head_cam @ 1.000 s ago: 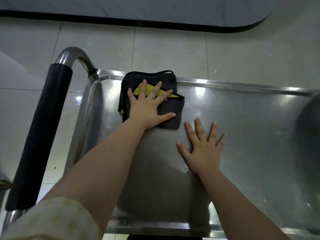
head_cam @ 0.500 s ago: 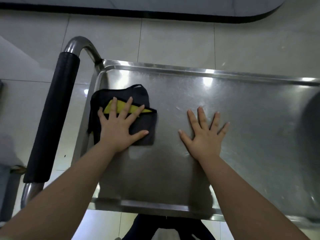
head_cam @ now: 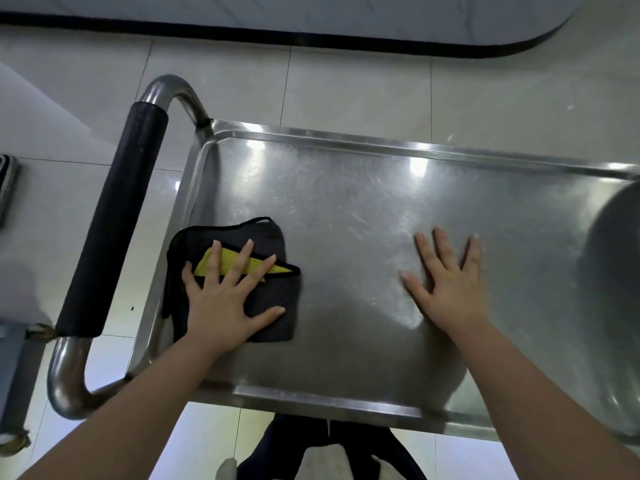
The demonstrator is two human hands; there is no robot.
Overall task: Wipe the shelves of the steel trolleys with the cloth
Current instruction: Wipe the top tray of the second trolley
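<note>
**Under the left palm: cloth pressed flat on the steel shelf**

Beneath the left grip [head_cam: 221,306] lies the folded dark grey cloth [head_cam: 282,292] with black edging and a yellow inner face. That grip is spread wide, palm down. Its fingers [head_cam: 242,261] are straight and fanned across the yellow fold, and the thumb is stretched over the cloth's near part. It presses the fabric rather than pinching it.

The cloth rests on the scratched stainless-steel top shelf [head_cam: 346,202] of the trolley. On the little-finger side its edge reaches the shelf's raised rim. Well out on the thumb side, apart from the cloth, the right grip [head_cam: 450,292] lies flat on bare steel. It is equally wide, fingers straight and slightly parted, holding nothing.

Beyond both sets of fingertips the shelf runs on to its far rim. Past the left grip's little finger, outside the rim, stands the bent steel tube handle [head_cam: 65,379] with its black foam sleeve [head_cam: 114,220]. Behind the wrists, below the shelf's near rim, dark trousers [head_cam: 304,445] show.

Pale glossy floor tiles [head_cam: 346,84] surround the trolley. Far beyond the fingertips a black band [head_cam: 311,38] edges a pale grey surface. Far out past the right grip's little finger a dim rounded shade lies on the steel; I cannot tell what it is.
</note>
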